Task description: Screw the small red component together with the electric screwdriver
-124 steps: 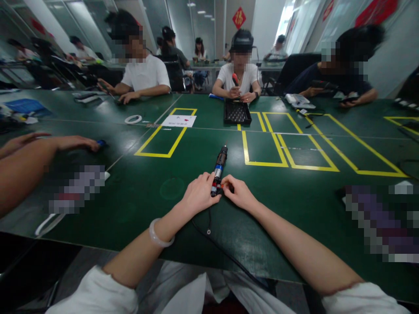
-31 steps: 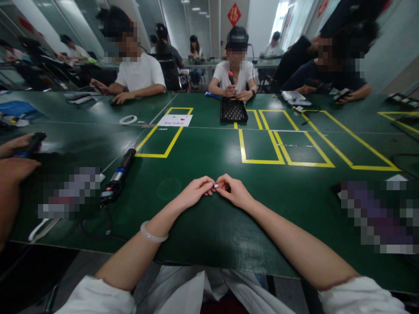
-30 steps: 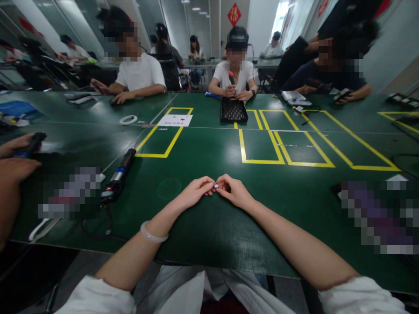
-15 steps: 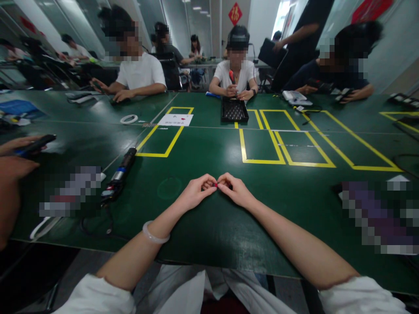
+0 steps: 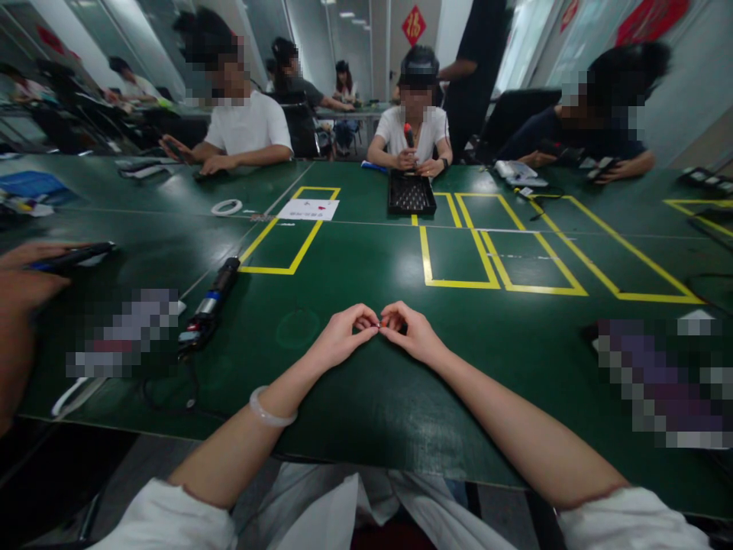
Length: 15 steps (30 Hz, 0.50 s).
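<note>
My left hand (image 5: 347, 333), with a pale bangle (image 5: 269, 408) on its wrist, meets my right hand (image 5: 413, 331) fingertip to fingertip just above the green table (image 5: 355, 412). Both are closed in a pinch. Between the fingertips shows a tiny red piece (image 5: 379, 326), too small and too covered to tell its kind. Thumbs and forefingers of both hands hide most of it.
A black cylindrical tool (image 5: 215, 294) with a cable lies to the left. Yellow tape outlines (image 5: 461, 284) mark the table ahead. Across it, a person holds a red-handled tool (image 5: 408, 136) over a black tray (image 5: 411, 208). Another person's hand (image 5: 34, 283) is at left.
My hands stay in place, with small finger shifts around the red piece; less red shows. Behind the table, a standing person has moved left. The dark device at far left has moved slightly right.
</note>
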Motion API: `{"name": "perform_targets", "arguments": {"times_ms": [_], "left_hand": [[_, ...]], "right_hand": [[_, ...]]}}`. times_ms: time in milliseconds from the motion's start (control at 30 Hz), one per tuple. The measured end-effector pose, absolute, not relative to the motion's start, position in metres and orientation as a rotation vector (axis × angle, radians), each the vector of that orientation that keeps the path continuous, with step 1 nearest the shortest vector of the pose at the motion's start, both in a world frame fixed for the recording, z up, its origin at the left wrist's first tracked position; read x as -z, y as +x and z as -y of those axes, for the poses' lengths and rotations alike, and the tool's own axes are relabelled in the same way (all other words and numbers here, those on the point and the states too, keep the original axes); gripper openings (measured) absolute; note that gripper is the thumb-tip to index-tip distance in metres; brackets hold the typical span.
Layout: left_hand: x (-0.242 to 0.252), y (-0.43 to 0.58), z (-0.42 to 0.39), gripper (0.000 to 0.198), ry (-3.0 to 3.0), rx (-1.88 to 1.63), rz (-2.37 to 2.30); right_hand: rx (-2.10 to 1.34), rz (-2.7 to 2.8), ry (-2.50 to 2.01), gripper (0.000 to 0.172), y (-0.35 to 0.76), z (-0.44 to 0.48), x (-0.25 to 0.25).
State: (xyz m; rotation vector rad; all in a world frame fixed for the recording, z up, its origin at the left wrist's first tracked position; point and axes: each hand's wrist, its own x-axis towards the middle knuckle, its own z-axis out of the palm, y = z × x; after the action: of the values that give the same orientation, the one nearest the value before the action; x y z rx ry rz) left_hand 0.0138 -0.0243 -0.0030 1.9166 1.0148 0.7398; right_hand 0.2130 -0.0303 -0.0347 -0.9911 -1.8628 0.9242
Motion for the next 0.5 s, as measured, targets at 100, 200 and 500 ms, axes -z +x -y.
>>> {"name": "perform_targets", "arguments": {"times_ms": [100, 200, 500], "left_hand": [[0.003, 0.0134, 0.0237, 0.017, 1.93, -0.791, -1.016], [0.0019, 0.0139, 0.024, 0.018, 1.941, -0.803, -1.03], [0.0056, 0.0131, 0.0235, 0.022, 1.985, -0.788, -1.022]], "right_hand": [[-0.921, 1.873, -0.999, 0.022, 0.2133, 0.0295, 0.0359], [-0.895, 1.885, -0.996, 0.014, 0.2136, 0.0289, 0.0362], [-0.83, 1.927, -0.979, 0.011, 0.2133, 0.0298, 0.0367]]}}
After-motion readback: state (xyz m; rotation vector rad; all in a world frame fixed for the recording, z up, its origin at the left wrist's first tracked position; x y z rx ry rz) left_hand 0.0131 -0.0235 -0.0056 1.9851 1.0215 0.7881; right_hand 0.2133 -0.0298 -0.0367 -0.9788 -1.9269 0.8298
